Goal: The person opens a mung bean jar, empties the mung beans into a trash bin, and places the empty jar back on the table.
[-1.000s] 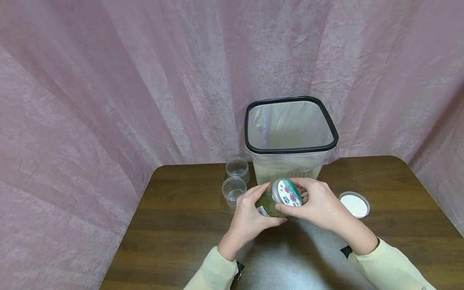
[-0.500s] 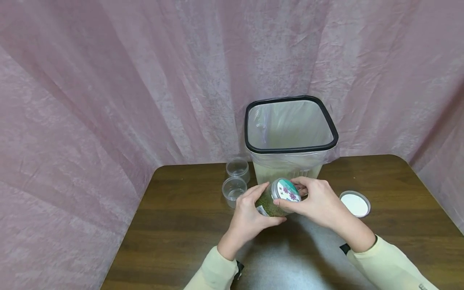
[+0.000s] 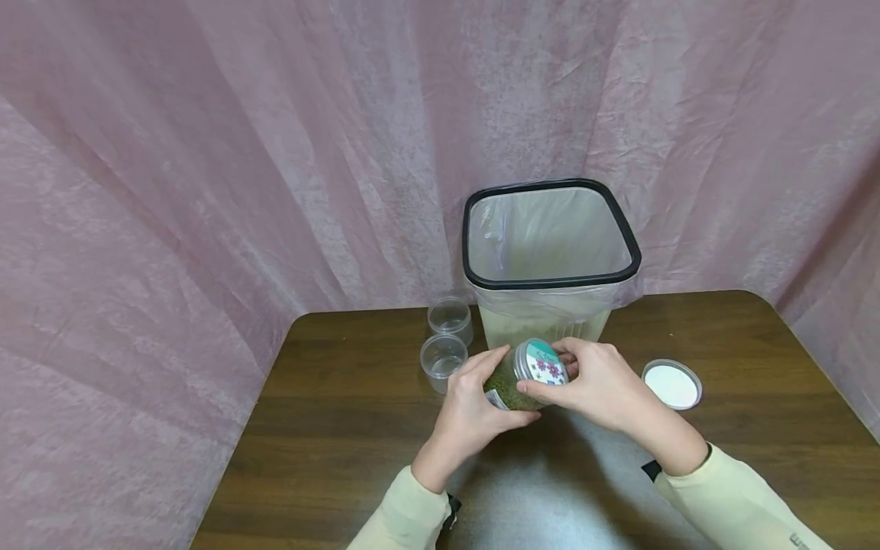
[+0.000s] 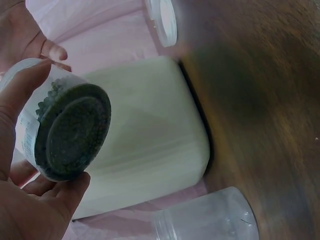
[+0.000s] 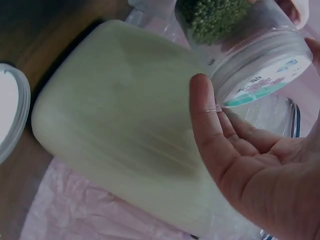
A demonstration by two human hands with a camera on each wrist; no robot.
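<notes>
A clear jar (image 3: 507, 389) partly filled with small green beans (image 5: 215, 17) is held tilted above the table, its capped end pointing right. My left hand (image 3: 470, 397) grips the jar's body, thumb below and fingers above; its dark base shows in the left wrist view. On the capped end sits a screw lid (image 3: 543, 363) with a teal, flowered top. My right hand (image 3: 605, 386) holds this lid by its rim between thumb and fingers. In the right wrist view, fingertips touch the lid's edge while the thumb is mostly cut off.
Behind the hands stands a pale bin (image 3: 543, 325) with a black rim and plastic liner. Two clear empty jars (image 3: 443, 363) stand left of it. A loose white lid (image 3: 672, 384) lies to the right on the brown wooden table (image 3: 330, 428). Pink curtains hang behind.
The lid's flowered pattern has turned counterclockwise a little, and the right thumb and fingers have shifted slightly with it. The left hand and the jar have stayed nearly still.
</notes>
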